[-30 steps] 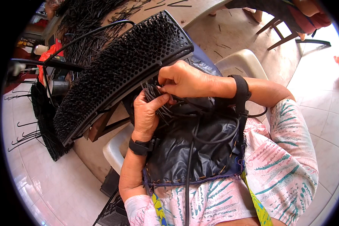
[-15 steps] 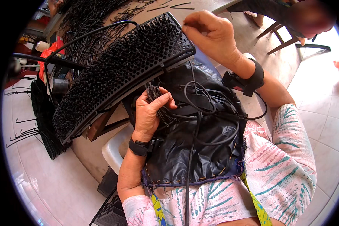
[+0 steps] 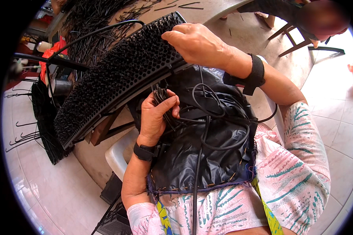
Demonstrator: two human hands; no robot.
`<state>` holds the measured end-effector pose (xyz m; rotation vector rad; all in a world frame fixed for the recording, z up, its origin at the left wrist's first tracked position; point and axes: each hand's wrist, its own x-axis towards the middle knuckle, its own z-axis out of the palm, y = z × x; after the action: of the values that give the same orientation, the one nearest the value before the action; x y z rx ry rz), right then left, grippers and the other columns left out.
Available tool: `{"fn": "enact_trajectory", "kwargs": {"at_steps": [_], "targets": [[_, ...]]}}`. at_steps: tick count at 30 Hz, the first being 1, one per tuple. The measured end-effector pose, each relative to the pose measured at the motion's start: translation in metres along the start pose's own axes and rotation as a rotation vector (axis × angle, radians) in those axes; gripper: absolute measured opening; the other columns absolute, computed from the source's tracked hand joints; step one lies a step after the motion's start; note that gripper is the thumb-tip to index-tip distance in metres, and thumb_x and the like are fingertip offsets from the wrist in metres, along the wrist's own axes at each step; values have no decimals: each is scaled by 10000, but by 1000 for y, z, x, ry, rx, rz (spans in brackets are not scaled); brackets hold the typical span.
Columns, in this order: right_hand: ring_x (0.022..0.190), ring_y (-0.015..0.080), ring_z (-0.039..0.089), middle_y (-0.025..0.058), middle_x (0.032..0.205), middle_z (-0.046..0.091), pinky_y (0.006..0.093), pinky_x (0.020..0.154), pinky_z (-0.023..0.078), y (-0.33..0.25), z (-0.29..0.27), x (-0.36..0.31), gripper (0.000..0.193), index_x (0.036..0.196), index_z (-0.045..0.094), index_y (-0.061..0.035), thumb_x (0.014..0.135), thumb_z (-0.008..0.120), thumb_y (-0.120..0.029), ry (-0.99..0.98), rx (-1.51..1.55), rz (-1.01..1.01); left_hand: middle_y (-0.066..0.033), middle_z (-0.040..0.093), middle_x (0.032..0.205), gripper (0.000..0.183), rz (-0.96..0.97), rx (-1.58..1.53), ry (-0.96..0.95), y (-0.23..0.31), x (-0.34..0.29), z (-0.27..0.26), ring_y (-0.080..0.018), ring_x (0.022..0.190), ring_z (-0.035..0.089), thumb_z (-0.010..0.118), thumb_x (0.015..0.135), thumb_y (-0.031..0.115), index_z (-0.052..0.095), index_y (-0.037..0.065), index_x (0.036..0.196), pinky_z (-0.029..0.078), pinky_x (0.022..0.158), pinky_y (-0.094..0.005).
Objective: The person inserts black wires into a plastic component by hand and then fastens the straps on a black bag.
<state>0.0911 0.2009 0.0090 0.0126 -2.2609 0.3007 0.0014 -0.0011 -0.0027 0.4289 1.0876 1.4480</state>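
A long black perforated board (image 3: 117, 74) slants across in front of me, its holes mostly filled with upright black tufts. Rows of bare holes run along its near edge. My right hand (image 3: 204, 45) is over the board's right end, fingers curled and pressed together against the tufts; what they pinch is hidden. Below the board's near edge, my left hand (image 3: 153, 117) is closed around a bundle of thin black strips (image 3: 161, 98), whose ends stick out above and below the grip.
A heap of loose black strips (image 3: 88, 39) lies behind the board. A metal spool (image 3: 61, 87) and a red plastic bag (image 3: 47, 58) are at left, near hooked black wires (image 3: 27, 137). Looped cables (image 3: 223, 145) cross my black apron (image 3: 180, 164). Another person (image 3: 274, 9) is at far right.
My right hand has moved left from the board's right corner onto the tufts, its wrist turning. The left hand with its bundle has stayed nearly in place.
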Motion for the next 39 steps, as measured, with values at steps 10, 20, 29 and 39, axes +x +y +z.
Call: {"fn": "enact_trajectory", "kwargs": {"at_steps": [10, 20, 29, 39], "targets": [[632, 310, 567, 131, 693, 557, 346, 545, 460, -52, -20, 3, 129, 826, 554, 2, 717, 605, -44, -67, 190, 234, -77, 566, 706, 71, 8, -10, -45, 1, -1, 0, -127, 520, 512, 583, 773, 32, 542, 15, 829, 437, 489, -240], [594, 220, 589, 137, 653, 575, 284, 547, 459, -59, 24, -62, 104, 809, 569, 22, 719, 597, -23, -190, 536, 325, -53, 555, 688, 81, 24, 154, -77, 8, -3, 10, -111, 541, 493, 577, 789, 53, 546, 8, 848, 395, 532, -216], [565, 55, 537, 22, 669, 588, 182, 486, 433, -53, -37, -6, 28, 804, 574, 1, 785, 555, -6, -105, 757, 846, -63, 562, 691, 146, 0, 101, -17, 3, -4, 4, -113, 520, 492, 566, 803, 60, 554, -9, 931, 406, 498, -226], [621, 58, 550, 15, 708, 587, 173, 568, 445, 2, -49, -12, 75, 870, 565, 18, 805, 541, -11, 161, 275, 424, -71, 567, 701, 114, -15, 52, -42, 0, -1, 2, -113, 510, 493, 555, 814, 68, 553, 7, 910, 414, 481, -226]]}}
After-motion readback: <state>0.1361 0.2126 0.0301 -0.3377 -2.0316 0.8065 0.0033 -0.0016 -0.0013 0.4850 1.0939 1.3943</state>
